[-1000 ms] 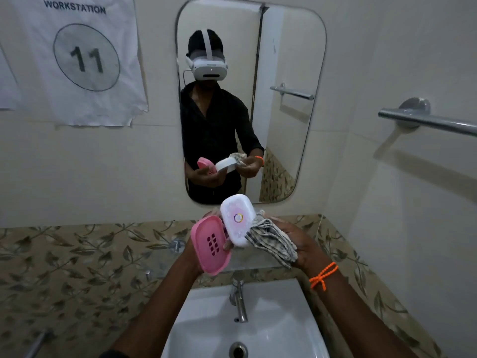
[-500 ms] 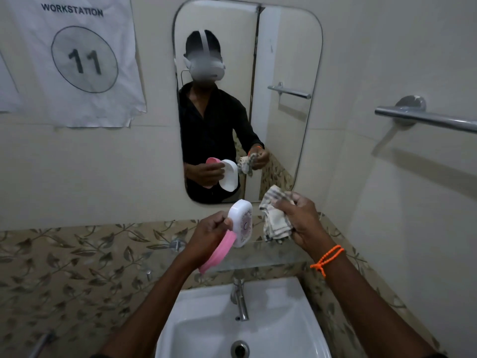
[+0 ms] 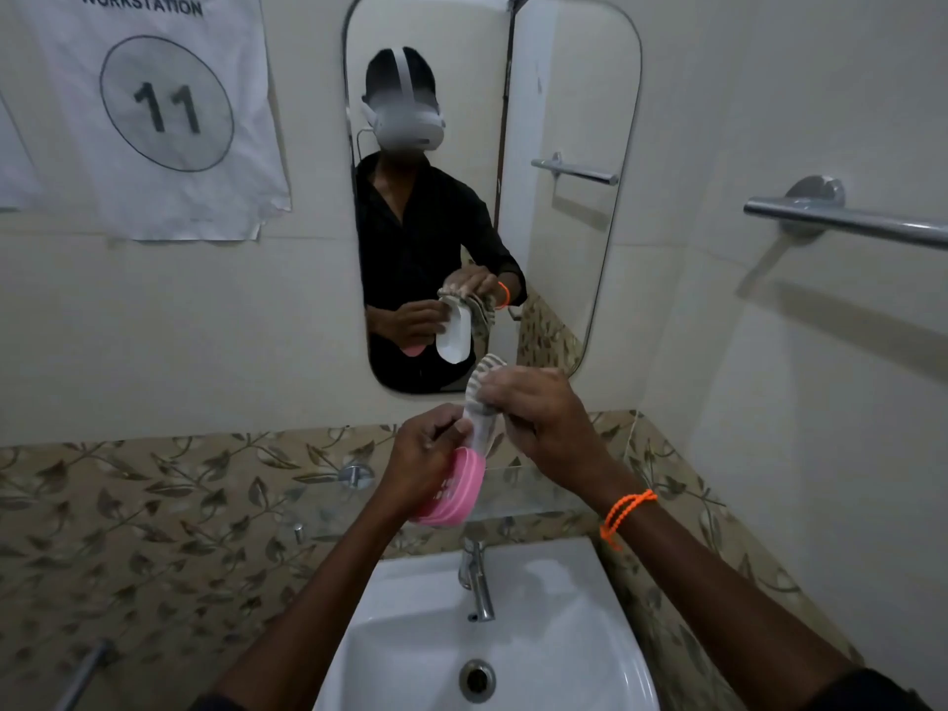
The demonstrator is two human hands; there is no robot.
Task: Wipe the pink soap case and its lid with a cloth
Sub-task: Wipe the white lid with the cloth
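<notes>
My left hand (image 3: 426,456) holds both the pink soap case (image 3: 456,492) and its white lid (image 3: 479,428), held up above the sink. The pink case hangs down below my fingers; the lid stands edge-on above it. My right hand (image 3: 538,413) grips a striped grey-and-white cloth (image 3: 485,377) and presses it against the top of the lid. Much of the lid is hidden by the cloth and my fingers. The mirror (image 3: 564,120) shows the lid's white inner side with the cloth over its top.
A white sink (image 3: 564,633) with a chrome tap (image 3: 477,582) lies below my hands. A glass shelf (image 3: 538,497) runs along the leaf-patterned tile band. A steel towel bar (image 3: 846,223) juts from the right wall. A paper sign (image 3: 164,105) hangs at left.
My right hand has brought the cloth from beside the lid onto its top edge. The left hand has turned the case and lid more edge-on, the pink case now hanging lower.
</notes>
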